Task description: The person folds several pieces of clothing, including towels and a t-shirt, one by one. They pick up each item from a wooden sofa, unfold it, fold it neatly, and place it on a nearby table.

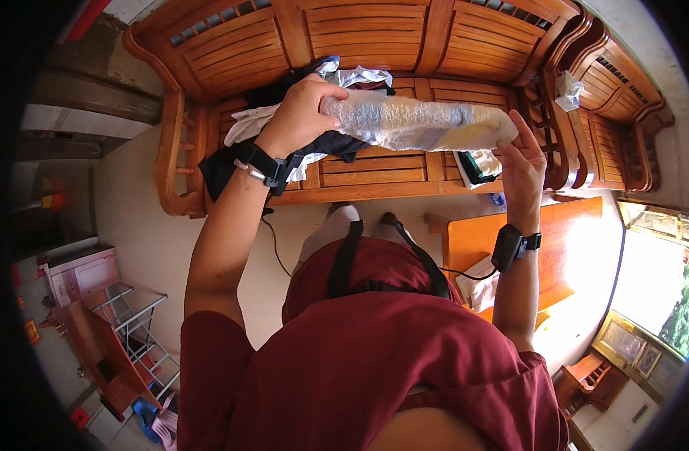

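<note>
A pale terry towel (418, 119) with faint blue and yellow patches is stretched sideways above a slatted wooden bench. My left hand (305, 115) grips its left end between thumb and fingers. At the other end, my right hand (522, 149) pinches the towel with thumb and fingertips. Behind and below my left hand lies a loose heap of clothes (344, 144), dark and white pieces mixed. Under the towel's right part, a small stack of folded cloths (477, 168) rests on the bench seat, partly hidden by the towel.
The wooden bench (372, 172) spans the space before me. A second wooden seat (604, 135) with a clear plastic bag (569, 90) on its arm adjoins at right. A low wooden table (519, 248) bears a cloth (482, 284). A cable (277, 245) hangs by my legs; a metal rack (139, 327) stands left.
</note>
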`<control>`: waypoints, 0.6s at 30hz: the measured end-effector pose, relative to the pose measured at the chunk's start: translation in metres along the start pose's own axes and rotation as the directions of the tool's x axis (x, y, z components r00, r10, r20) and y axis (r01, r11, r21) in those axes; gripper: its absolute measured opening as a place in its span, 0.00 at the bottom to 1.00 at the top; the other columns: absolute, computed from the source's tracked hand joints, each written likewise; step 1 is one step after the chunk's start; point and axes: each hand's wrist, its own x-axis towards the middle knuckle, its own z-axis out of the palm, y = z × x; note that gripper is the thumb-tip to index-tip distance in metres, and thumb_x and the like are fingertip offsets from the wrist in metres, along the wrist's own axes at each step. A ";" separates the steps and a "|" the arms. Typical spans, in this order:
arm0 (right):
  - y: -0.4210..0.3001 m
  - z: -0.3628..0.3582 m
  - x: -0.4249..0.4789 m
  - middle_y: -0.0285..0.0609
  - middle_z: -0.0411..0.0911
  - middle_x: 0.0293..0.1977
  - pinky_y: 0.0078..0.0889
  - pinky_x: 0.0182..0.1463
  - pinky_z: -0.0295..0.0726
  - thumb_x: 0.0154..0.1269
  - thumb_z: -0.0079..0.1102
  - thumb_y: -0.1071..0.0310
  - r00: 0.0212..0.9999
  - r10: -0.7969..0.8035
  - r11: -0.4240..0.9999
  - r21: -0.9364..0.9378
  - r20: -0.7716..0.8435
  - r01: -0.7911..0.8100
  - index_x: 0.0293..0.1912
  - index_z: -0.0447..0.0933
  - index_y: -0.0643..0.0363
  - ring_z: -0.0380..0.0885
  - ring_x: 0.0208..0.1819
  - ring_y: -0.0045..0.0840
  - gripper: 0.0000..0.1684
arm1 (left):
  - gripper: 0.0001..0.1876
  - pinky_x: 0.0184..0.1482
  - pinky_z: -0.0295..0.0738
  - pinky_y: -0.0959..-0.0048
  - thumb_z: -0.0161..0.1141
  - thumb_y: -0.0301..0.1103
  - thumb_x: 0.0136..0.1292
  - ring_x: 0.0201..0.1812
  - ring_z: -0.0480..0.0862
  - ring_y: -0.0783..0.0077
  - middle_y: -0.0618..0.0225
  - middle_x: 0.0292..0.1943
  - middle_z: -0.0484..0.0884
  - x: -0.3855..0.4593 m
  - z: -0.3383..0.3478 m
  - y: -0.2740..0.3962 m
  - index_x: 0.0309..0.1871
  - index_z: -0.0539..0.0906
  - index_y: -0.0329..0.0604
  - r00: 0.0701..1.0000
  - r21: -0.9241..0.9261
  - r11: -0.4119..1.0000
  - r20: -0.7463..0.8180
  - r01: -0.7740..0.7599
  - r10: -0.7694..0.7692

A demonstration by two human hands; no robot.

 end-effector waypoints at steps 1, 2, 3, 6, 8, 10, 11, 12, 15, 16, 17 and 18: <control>-0.003 0.005 -0.004 0.53 0.77 0.59 0.32 0.67 0.76 0.62 0.58 0.86 1.000 0.003 0.998 -0.060 -0.010 -0.004 0.69 0.67 0.72 0.79 0.59 0.31 0.34 | 0.21 0.45 0.77 0.70 0.73 0.21 0.45 0.40 0.82 0.64 0.62 0.37 0.79 0.001 0.002 0.002 0.47 0.89 0.40 0.998 0.042 0.999 -0.058 -0.014 0.016; -0.004 0.007 -0.006 0.53 0.78 0.59 0.30 0.66 0.76 0.61 0.59 0.87 1.000 0.006 0.993 -0.120 -0.021 -0.009 0.69 0.66 0.73 0.79 0.58 0.30 0.35 | 0.20 0.46 0.77 0.71 0.72 0.19 0.46 0.42 0.82 0.66 0.63 0.39 0.80 0.002 0.001 0.001 0.47 0.89 0.39 0.997 0.045 0.999 -0.075 0.006 -0.002; -0.003 0.005 -0.007 0.52 0.78 0.58 0.30 0.65 0.76 0.61 0.61 0.86 1.000 0.018 0.987 -0.163 0.005 -0.017 0.69 0.66 0.73 0.78 0.58 0.30 0.36 | 0.20 0.48 0.78 0.72 0.70 0.16 0.48 0.44 0.82 0.68 0.64 0.42 0.80 0.004 0.000 0.001 0.47 0.89 0.39 0.996 0.045 0.999 -0.090 0.021 -0.017; 0.003 0.003 -0.008 0.47 0.81 0.52 0.27 0.62 0.78 0.58 0.66 0.82 0.998 0.023 0.954 -0.299 0.063 -0.003 0.66 0.71 0.71 0.80 0.54 0.25 0.35 | 0.18 0.50 0.79 0.72 0.69 0.14 0.50 0.46 0.83 0.68 0.64 0.45 0.81 0.009 -0.001 -0.001 0.46 0.89 0.39 0.987 0.122 0.992 -0.155 -0.019 0.037; 0.006 -0.002 -0.005 0.44 0.83 0.48 0.25 0.58 0.79 0.57 0.66 0.81 0.997 -0.043 0.818 -0.570 0.063 0.071 0.63 0.75 0.68 0.81 0.51 0.23 0.31 | 0.16 0.50 0.79 0.71 0.69 0.14 0.51 0.48 0.84 0.65 0.62 0.47 0.82 0.011 0.001 -0.006 0.45 0.89 0.38 0.970 0.205 0.975 -0.204 -0.090 0.132; 0.009 -0.003 -0.001 0.40 0.85 0.43 0.23 0.50 0.80 0.57 0.67 0.80 0.986 -0.153 0.644 -0.751 0.058 0.145 0.55 0.82 0.63 0.82 0.43 0.20 0.24 | 0.15 0.49 0.79 0.71 0.69 0.14 0.52 0.47 0.84 0.66 0.63 0.46 0.82 0.013 -0.001 -0.007 0.44 0.89 0.37 0.971 0.200 0.975 -0.198 -0.092 0.132; 0.010 -0.003 0.000 0.40 0.85 0.42 0.23 0.49 0.80 0.57 0.67 0.79 0.985 -0.163 0.679 -0.719 0.052 0.150 0.54 0.82 0.63 0.81 0.42 0.20 0.23 | 0.14 0.48 0.79 0.71 0.69 0.14 0.53 0.47 0.84 0.66 0.63 0.46 0.82 0.014 -0.001 -0.007 0.44 0.89 0.37 0.972 0.198 0.976 -0.195 -0.093 0.132; 0.012 -0.003 0.002 0.40 0.85 0.42 0.23 0.48 0.80 0.58 0.67 0.78 0.984 -0.173 0.712 -0.684 0.047 0.158 0.53 0.83 0.63 0.81 0.40 0.20 0.21 | 0.14 0.47 0.79 0.72 0.68 0.15 0.54 0.45 0.84 0.67 0.63 0.45 0.83 0.015 -0.002 -0.006 0.44 0.88 0.37 0.976 0.189 0.979 -0.185 -0.080 0.115; 0.013 -0.004 0.002 0.39 0.84 0.39 0.22 0.46 0.79 0.59 0.68 0.77 0.988 -0.151 0.781 -0.611 0.012 0.127 0.47 0.84 0.66 0.80 0.39 0.20 0.15 | 0.12 0.43 0.78 0.73 0.67 0.17 0.58 0.40 0.85 0.69 0.62 0.42 0.86 0.017 -0.003 -0.005 0.45 0.88 0.37 0.985 0.183 0.983 -0.158 -0.032 0.062; 0.012 -0.004 0.002 0.38 0.83 0.39 0.22 0.45 0.79 0.60 0.68 0.77 0.991 -0.135 0.799 -0.592 -0.002 0.108 0.45 0.84 0.66 0.80 0.38 0.21 0.13 | 0.11 0.42 0.78 0.73 0.67 0.18 0.59 0.39 0.85 0.70 0.62 0.41 0.87 0.017 -0.003 -0.004 0.45 0.88 0.36 0.988 0.195 0.981 -0.150 -0.011 0.041; 0.010 -0.005 0.002 0.38 0.83 0.38 0.22 0.46 0.79 0.60 0.67 0.77 0.995 -0.100 0.771 -0.634 -0.031 0.058 0.44 0.84 0.67 0.80 0.39 0.21 0.11 | 0.11 0.41 0.78 0.73 0.67 0.19 0.60 0.37 0.85 0.70 0.62 0.39 0.88 0.017 -0.003 -0.003 0.46 0.88 0.36 0.989 0.208 0.978 -0.143 0.010 0.020; 0.009 -0.006 0.001 0.38 0.82 0.38 0.22 0.47 0.79 0.60 0.67 0.78 0.996 -0.064 0.740 -0.673 -0.063 0.005 0.42 0.83 0.67 0.81 0.40 0.21 0.09 | 0.10 0.41 0.78 0.74 0.66 0.20 0.61 0.37 0.86 0.70 0.61 0.39 0.88 0.017 -0.003 -0.002 0.46 0.88 0.36 0.993 0.197 0.980 -0.121 0.007 0.017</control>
